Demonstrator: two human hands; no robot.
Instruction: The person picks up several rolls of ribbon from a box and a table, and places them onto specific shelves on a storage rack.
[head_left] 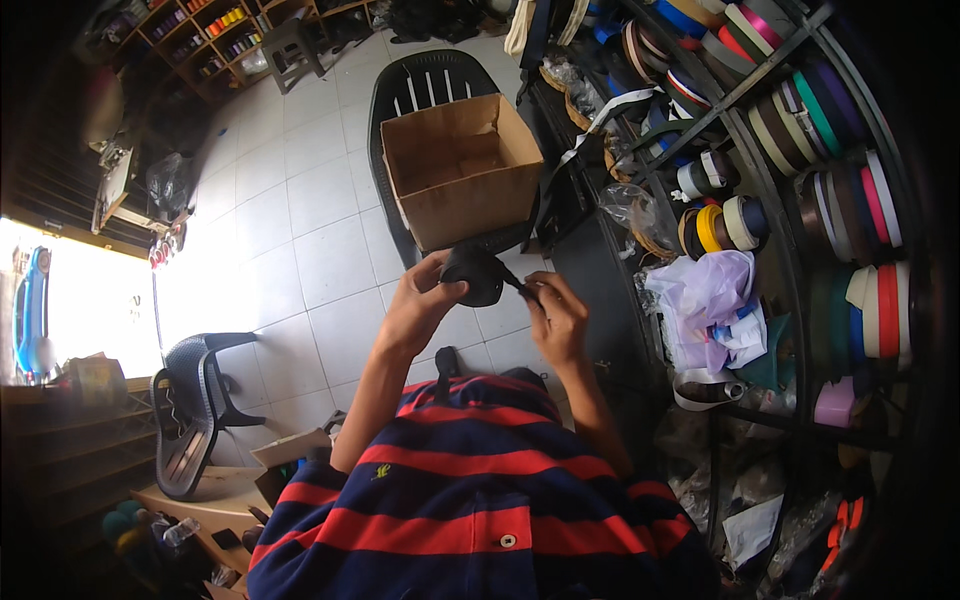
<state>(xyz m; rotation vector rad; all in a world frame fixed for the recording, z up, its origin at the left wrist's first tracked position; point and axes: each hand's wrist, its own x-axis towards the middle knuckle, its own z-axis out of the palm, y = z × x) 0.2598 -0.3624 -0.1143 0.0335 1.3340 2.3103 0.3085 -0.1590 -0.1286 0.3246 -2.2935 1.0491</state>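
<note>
A roll of black strap [476,279] is gripped in my left hand [420,303], thumb across its face and fingers behind it. The strap's loose end [515,285] runs off the roll's right side to my right hand [558,315], which pinches it between thumb and fingers. Both hands are held up in front of my body, the roll just short of an open cardboard box [465,205]. That box rests on the seat of a black plastic chair [392,110], its inside mostly bare brown card.
On the right a black metal rack [745,140] holds many coloured strap rolls. A pale plastic bag [700,300] lies on it. A dark chair [195,385] stands at the left on the tiled floor [300,210]. Thread shelves [215,40] are at the far left.
</note>
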